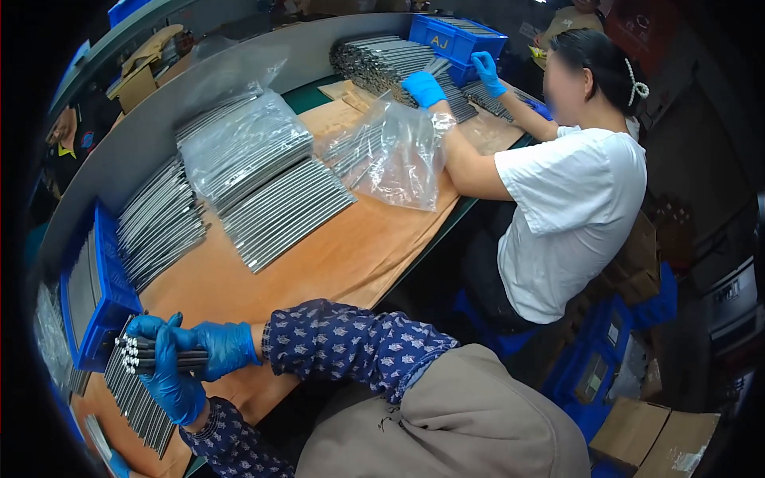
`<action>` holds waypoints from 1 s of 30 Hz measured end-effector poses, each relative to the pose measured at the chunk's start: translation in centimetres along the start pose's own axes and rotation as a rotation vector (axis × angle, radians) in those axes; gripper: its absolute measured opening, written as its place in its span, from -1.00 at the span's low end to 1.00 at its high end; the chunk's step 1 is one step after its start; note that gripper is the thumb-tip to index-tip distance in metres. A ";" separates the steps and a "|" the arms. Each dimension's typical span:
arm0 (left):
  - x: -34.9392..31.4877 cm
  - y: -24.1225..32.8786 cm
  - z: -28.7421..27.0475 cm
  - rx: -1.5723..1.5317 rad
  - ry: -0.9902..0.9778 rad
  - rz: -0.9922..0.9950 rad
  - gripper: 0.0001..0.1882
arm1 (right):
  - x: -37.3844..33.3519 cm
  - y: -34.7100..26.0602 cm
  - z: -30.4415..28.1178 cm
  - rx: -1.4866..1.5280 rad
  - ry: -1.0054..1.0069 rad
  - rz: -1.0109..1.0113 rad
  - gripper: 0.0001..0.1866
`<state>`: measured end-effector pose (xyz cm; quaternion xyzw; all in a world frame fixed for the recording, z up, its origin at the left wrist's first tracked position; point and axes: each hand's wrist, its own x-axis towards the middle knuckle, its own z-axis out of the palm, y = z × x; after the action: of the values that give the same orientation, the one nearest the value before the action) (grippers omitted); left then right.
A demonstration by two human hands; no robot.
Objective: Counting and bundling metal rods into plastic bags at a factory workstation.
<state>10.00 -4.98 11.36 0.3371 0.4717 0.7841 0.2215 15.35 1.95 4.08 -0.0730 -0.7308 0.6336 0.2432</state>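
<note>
At the lower left, my left hand [173, 390] in a blue glove is closed round a bundle of thin metal rods [147, 354], their shiny ends bunched toward the left. My right hand [223, 349], also gloved in blue, grips the same bundle farther along its length, just right of the left hand. Right below the bundle lies a row of similar rods [143, 406] on the brown table covering. A blue bin [100, 295] holding flat grey pieces stands beyond my hands; its lower corner is close to the bundle.
Sorted rods [287, 211], plastic-wrapped rods [247, 147] and loose rods [159, 223] lie on the brown-covered table [319, 271]. A co-worker [574, 183] in blue gloves handles rods by another blue bin [458, 44]. Another gloved hand [119, 464] shows at lower left. Cardboard boxes [657, 438] stand right.
</note>
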 end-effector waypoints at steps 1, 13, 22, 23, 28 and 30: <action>0.3 -0.7 -0.6 -0.008 -0.017 -0.013 -0.90 | -0.2 0.1 -0.4 -0.026 0.021 -0.046 -0.74; -0.3 -0.4 -2.4 0.090 -0.242 0.122 -0.96 | -0.9 -0.1 0.5 -0.116 -0.013 -0.077 -0.76; 0.2 -1.1 -2.1 0.109 -0.097 0.030 -0.95 | -0.6 0.3 0.8 -0.107 0.076 -0.123 -0.83; 0.2 -1.0 -2.2 0.124 -0.163 0.032 -0.92 | -0.6 0.4 0.8 -0.101 0.076 -0.117 -0.83; -0.6 -0.9 -0.2 0.084 -0.252 0.120 -0.82 | -1.1 1.7 0.1 -0.155 0.076 -0.139 -0.84; -0.6 -1.6 -1.3 0.122 -0.195 0.103 -0.74 | -1.1 0.9 0.3 -0.199 0.111 -0.138 -0.85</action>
<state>9.48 -5.43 9.33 0.4483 0.4768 0.7278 0.2048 15.98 1.42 2.88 -0.0811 -0.7788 0.5347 0.3177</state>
